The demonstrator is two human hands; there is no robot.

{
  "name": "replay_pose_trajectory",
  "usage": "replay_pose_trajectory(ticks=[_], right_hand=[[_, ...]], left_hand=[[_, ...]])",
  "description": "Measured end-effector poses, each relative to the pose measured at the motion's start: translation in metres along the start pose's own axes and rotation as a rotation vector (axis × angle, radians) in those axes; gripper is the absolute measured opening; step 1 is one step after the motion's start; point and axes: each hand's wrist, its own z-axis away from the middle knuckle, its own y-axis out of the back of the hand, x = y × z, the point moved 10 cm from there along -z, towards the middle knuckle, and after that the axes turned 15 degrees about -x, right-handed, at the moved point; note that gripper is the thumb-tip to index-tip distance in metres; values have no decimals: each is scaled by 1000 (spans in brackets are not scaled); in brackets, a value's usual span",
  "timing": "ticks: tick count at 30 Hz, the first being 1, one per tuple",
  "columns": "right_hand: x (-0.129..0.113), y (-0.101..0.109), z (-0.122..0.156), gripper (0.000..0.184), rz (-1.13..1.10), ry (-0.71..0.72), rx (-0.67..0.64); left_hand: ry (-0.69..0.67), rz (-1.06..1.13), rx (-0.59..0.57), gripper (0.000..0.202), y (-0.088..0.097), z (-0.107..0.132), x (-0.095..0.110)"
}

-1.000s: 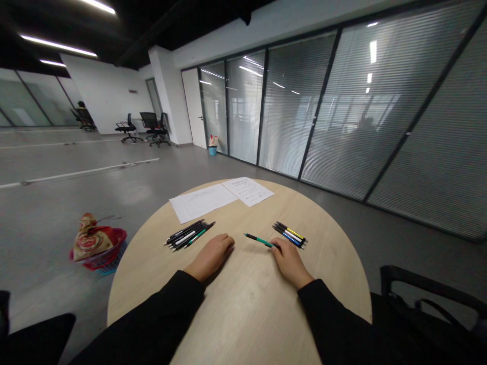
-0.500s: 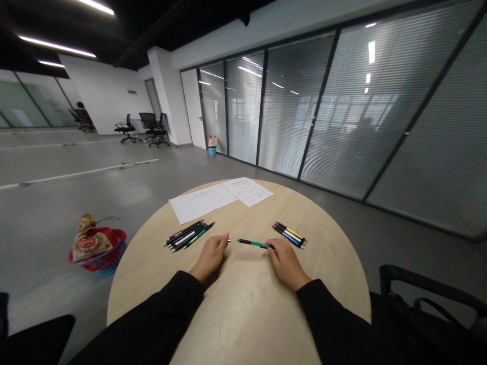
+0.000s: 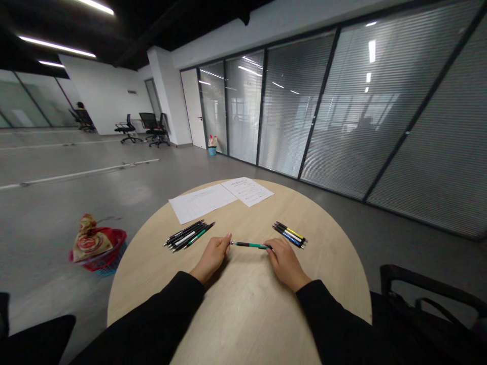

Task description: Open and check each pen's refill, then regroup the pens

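Note:
A green and black pen (image 3: 249, 245) stretches level between my two hands above the round wooden table (image 3: 243, 304). My right hand (image 3: 283, 261) pinches its right end with the fingers closed. My left hand (image 3: 213, 254) lies knuckles up, and its fingertips touch the pen's left tip. A bundle of several dark pens (image 3: 188, 235) lies just left of my left hand. A smaller bunch with blue, yellow and white pens (image 3: 290, 234) lies just beyond my right hand.
Two printed sheets (image 3: 218, 196) lie at the table's far edge. A red basket with a patterned bag (image 3: 95, 246) stands on the floor to the left. A black chair (image 3: 426, 299) is at the right. Glass partitions with blinds line the right side.
My right hand has carried the green pen leftwards and turned it level. My left hand has shifted slightly so that its fingertips now meet the pen's tip.

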Motion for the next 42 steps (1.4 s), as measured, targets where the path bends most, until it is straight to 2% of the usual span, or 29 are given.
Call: replay_pose_trajectory(ticks=[19, 27, 33, 37, 42], right_hand=[[-8, -1, 0, 18, 25, 24, -8], [-6, -3, 0, 20, 18, 20, -22], [0, -4, 0, 20, 5, -10, -20], [8, -5, -1, 20, -10, -38, -12], [10, -5, -1, 20, -20, -40, -18]], left_hand=[[1, -53, -64, 62, -8, -5, -4], [-129, -5, -65, 54, -8, -9, 1], [-200, 95, -176, 38, -16, -8, 4], [-273, 111, -200, 27, -17, -6, 9], [-284, 72, -180, 40, -15, -5, 10]])
